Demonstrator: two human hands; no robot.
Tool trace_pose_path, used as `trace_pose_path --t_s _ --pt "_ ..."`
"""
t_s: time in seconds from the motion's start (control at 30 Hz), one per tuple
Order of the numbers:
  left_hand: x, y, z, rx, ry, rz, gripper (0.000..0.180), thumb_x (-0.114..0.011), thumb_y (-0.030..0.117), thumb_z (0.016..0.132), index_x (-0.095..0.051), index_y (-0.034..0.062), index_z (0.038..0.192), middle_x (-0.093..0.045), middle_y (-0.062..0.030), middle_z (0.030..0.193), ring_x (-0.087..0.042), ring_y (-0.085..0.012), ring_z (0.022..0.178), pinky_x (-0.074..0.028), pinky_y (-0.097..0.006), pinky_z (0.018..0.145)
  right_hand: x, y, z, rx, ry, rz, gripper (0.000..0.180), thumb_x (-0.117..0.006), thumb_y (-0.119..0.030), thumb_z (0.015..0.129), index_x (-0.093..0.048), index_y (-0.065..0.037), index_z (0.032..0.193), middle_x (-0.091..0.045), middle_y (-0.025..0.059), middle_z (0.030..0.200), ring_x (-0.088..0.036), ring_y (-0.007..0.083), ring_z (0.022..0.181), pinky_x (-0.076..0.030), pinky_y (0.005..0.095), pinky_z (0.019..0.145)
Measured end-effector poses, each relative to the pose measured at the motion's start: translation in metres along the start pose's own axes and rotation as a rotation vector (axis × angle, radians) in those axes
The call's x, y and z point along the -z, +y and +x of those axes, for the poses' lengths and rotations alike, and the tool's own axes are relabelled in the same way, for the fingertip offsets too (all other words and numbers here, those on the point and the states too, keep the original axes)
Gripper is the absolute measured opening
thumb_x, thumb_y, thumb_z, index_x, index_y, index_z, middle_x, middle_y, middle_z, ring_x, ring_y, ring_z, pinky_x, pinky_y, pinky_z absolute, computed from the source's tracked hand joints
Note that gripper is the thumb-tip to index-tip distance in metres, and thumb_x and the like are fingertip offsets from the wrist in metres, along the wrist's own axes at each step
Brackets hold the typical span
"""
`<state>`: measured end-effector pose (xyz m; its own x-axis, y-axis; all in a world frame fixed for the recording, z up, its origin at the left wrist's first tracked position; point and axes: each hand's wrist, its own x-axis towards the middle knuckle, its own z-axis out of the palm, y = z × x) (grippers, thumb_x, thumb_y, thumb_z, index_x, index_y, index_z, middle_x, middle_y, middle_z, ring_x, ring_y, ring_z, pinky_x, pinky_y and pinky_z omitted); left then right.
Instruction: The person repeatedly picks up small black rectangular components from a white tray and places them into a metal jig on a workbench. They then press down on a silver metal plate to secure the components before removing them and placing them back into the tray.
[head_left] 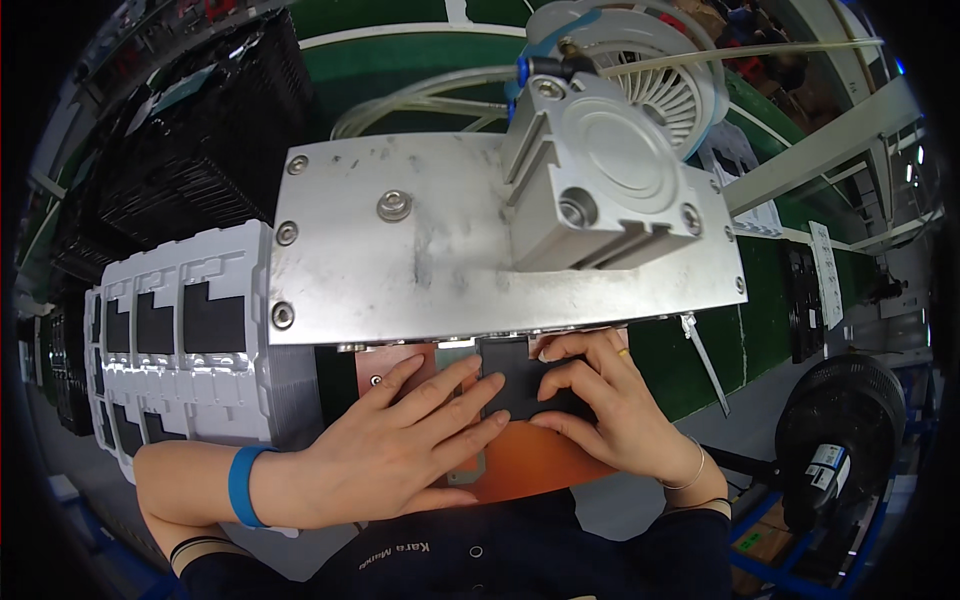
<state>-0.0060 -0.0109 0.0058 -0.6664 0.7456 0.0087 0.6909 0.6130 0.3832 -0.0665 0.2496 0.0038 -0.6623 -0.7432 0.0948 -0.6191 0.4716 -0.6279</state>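
Observation:
A dark grey flat rectangular piece (508, 377) lies on the orange-brown base (535, 458) under the front edge of a metal press. My left hand (400, 440) rests flat from the left with its fingers stretched out; the longer fingertips touch the piece's left side. The fingers of my right hand (607, 400) are curled and closed on the right side of the same piece, with the thumb at its near corner. The far end of the piece is hidden beneath the press's metal plate (450, 270).
A silver air cylinder (610, 170) stands on the plate, with tubing behind. White trays (185, 390) holding dark pieces are stacked at left, before black crates (210, 140). A white fan (650, 90) is at the back; a black round machine (840, 430) stands at right.

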Motion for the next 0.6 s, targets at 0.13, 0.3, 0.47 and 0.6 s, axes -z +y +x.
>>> trace_pose_path --t_s 0.13,0.3,0.47,0.6 --pt "0.005 0.003 -0.002 -0.016 0.139 -0.063 0.062 -0.071 0.047 0.085 -0.058 0.0092 0.132 -0.049 -0.0157 0.140 -0.049 -0.0326 0.126 -0.040 -0.046 0.103 0.007 -0.008 -0.001 -0.082 -0.016 0.152 0.033 -0.078 -0.002 0.075 -0.059 -0.007 0.102 -0.055 0.0094 0.110 -0.057 0.0290 0.102 -0.047 0.0375 0.086" --pt "0.014 0.009 0.002 0.222 0.354 -0.499 0.037 -0.080 0.023 0.081 -0.065 0.0031 0.109 -0.065 -0.0124 0.101 -0.062 -0.0201 0.075 -0.050 -0.031 0.065 0.003 -0.004 -0.024 -0.248 0.093 0.668 0.031 -0.076 0.007 0.078 -0.058 -0.003 0.101 -0.062 0.0061 0.103 -0.064 0.0146 0.097 -0.052 0.0274 0.083" --pt "0.006 0.018 -0.007 0.385 0.167 -0.954 0.032 -0.074 0.023 0.090 -0.056 0.0005 0.077 -0.052 -0.0004 0.059 -0.043 -0.0040 0.051 -0.037 -0.024 0.049 -0.010 -0.037 -0.020 -0.259 0.067 0.885 0.030 -0.078 0.007 0.076 -0.058 -0.002 0.097 -0.064 0.0078 0.099 -0.064 0.0144 0.098 -0.053 0.0284 0.084" --pt "0.016 0.039 -0.055 0.628 0.407 -1.283 0.035 -0.071 0.020 0.093 -0.053 0.0022 0.068 -0.049 0.0076 0.060 -0.039 -0.0001 0.058 -0.029 -0.022 0.049 -0.003 -0.068 -0.023 0.356 0.360 -0.021 0.035 -0.085 -0.017 0.069 -0.061 -0.004 0.091 -0.063 0.0092 0.085 -0.065 0.0251 0.086 -0.053 0.0366 0.082"
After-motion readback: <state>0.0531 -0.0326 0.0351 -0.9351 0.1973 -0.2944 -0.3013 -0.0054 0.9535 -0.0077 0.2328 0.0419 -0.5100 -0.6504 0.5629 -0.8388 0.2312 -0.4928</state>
